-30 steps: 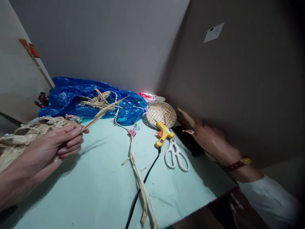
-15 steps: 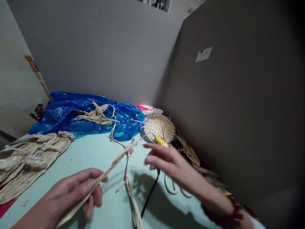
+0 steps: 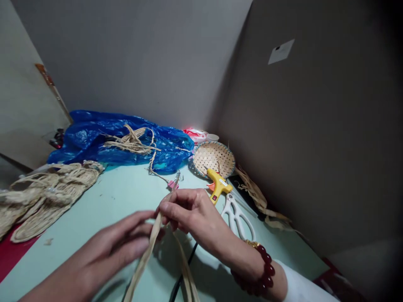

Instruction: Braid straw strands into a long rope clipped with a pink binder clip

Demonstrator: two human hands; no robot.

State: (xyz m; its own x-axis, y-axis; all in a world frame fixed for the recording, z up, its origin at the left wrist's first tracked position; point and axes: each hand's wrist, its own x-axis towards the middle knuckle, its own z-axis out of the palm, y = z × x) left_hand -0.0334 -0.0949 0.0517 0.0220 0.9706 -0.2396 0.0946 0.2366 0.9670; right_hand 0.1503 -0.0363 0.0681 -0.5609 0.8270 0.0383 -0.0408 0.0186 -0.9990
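My right hand [image 3: 195, 216] pinches a pale raffia strand [image 3: 143, 268] between thumb and fingers, close to a pink clip [image 3: 172, 184] on the table. From that pinch the strand runs down toward me. My left hand [image 3: 126, 239] is beside it, fingers stretched out and thumb apart; the fingertips reach behind the strand, and I cannot tell whether they touch it. A second raffia length [image 3: 186, 272] hangs below my right hand, its upper part hidden by that hand.
Beyond my right hand are a yellow glue gun [image 3: 217, 182], white-handled scissors [image 3: 237, 218] and a woven basket [image 3: 214, 158]. Loose raffia lies on a blue plastic bag [image 3: 82, 138] at the back. Woven straw soles [image 3: 59, 197] sit at left. A black cord [image 3: 189, 262] crosses the front.
My right hand has come left and down from above the table and closed on the raffia strand. My left hand has loosened its grip and straightened its fingers. The view has shifted slightly.
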